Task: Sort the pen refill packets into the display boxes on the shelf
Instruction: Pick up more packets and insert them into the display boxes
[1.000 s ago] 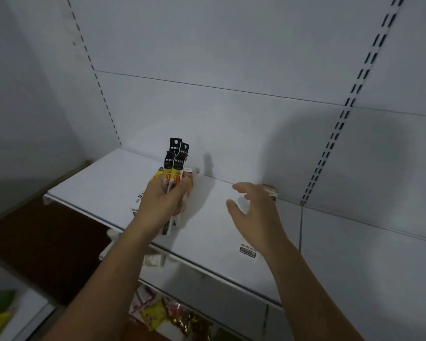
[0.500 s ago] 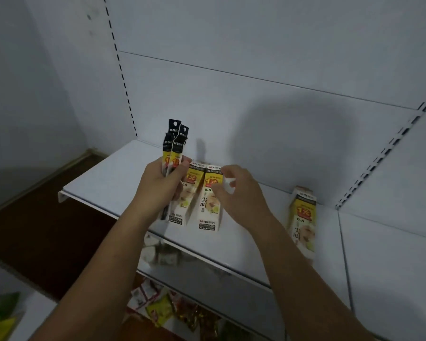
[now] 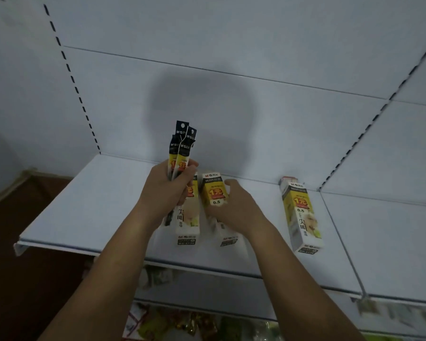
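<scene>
My left hand (image 3: 166,187) grips a bunch of black and yellow pen refill packets (image 3: 181,147), held upright above the white shelf (image 3: 89,205). Three white and yellow display boxes lie flat on that shelf. The left box (image 3: 189,219) is partly hidden behind my left hand. My right hand (image 3: 234,207) holds the middle box (image 3: 214,191), fingers curled over its right side. The right box (image 3: 301,215) lies apart, near the shelf divider.
The white back panel (image 3: 231,94) has slotted uprights at left and right. A second shelf section (image 3: 391,239) continues to the right. Below the shelf edge, colourful packaged goods (image 3: 182,323) sit on a lower level. Dark floor (image 3: 22,279) lies at the left.
My view has shifted down and left, bringing the boxes toward the centre. My right hand has moved from the air onto the middle box. The left hand keeps the packets upright.
</scene>
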Available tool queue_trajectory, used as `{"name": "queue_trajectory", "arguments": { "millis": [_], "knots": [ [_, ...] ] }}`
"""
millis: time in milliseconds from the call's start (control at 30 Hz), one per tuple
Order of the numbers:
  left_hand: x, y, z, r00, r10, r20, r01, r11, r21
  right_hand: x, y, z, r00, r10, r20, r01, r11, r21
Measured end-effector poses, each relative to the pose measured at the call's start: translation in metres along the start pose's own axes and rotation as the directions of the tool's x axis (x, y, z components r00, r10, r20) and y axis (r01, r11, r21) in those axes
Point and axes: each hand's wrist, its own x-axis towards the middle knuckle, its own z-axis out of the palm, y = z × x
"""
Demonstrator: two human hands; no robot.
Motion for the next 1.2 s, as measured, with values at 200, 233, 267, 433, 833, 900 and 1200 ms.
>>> {"name": "queue_trajectory", "arguments": {
  "millis": [200, 233, 267, 433, 833, 900, 1200],
  "knots": [
    [-0.004, 0.006, 0.005, 1.000, 0.024, -0.003, -0.024, 0.999, 0.044, -0.018, 0.001, -0.019, 0.984, -0.050, -0.172, 0.083, 0.978, 0.192],
    [-0.005, 0.009, 0.006, 0.999, 0.025, -0.021, -0.024, 0.999, 0.049, -0.022, 0.001, -0.022, 0.974, -0.091, -0.209, 0.137, 0.966, 0.218],
    [-0.006, 0.011, 0.008, 0.999, 0.027, -0.042, -0.025, 0.998, 0.049, -0.027, 0.000, -0.025, 0.960, -0.134, -0.247, 0.194, 0.952, 0.238],
    [-0.015, 0.026, 0.032, 0.993, 0.023, -0.118, -0.023, 1.000, 0.004, -0.042, 0.000, -0.033, 0.878, -0.265, -0.399, 0.385, 0.887, 0.257],
    [-0.037, 0.029, 0.105, 0.995, 0.074, -0.072, -0.080, 0.993, -0.084, -0.060, 0.030, -0.066, 0.809, -0.356, -0.468, 0.467, 0.873, 0.142],
    [-0.041, 0.026, 0.111, 0.995, 0.084, -0.061, -0.089, 0.993, -0.076, -0.064, 0.031, -0.074, 0.781, -0.334, -0.528, 0.479, 0.863, 0.162],
    [-0.057, 0.029, 0.131, 0.983, 0.182, 0.039, -0.185, 0.979, 0.083, -0.084, -0.001, -0.097, 0.843, -0.374, -0.387, 0.445, 0.888, 0.111]
  ]
}}
